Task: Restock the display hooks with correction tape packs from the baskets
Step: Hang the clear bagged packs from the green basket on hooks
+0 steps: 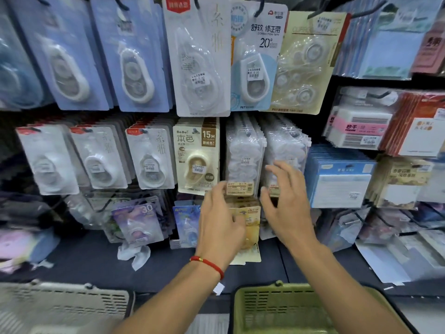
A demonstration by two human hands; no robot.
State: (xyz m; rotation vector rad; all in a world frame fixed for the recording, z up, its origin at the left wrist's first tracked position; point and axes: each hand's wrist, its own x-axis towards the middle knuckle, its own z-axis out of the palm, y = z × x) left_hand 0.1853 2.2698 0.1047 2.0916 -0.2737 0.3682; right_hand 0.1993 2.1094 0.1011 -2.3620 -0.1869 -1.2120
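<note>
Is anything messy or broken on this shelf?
Yes. A crumpled clear wrapper lies loose on the dark shelf below the purple pack, instead of hanging on a hook. Some flat cards also lie scattered at the right.

- left hand (220,213) covers most of the yellow pack (250,220); grip on it cannot be confirmed.
- right hand (287,201) hides the lower part of the clear packs (284,150).
- green basket (301,309) and grey basket (62,307) are cut off by the near edge; contents unreadable.
- far-left blue packs (14,75) are blurred.
- price label (253,75) print is too small to read.
</note>
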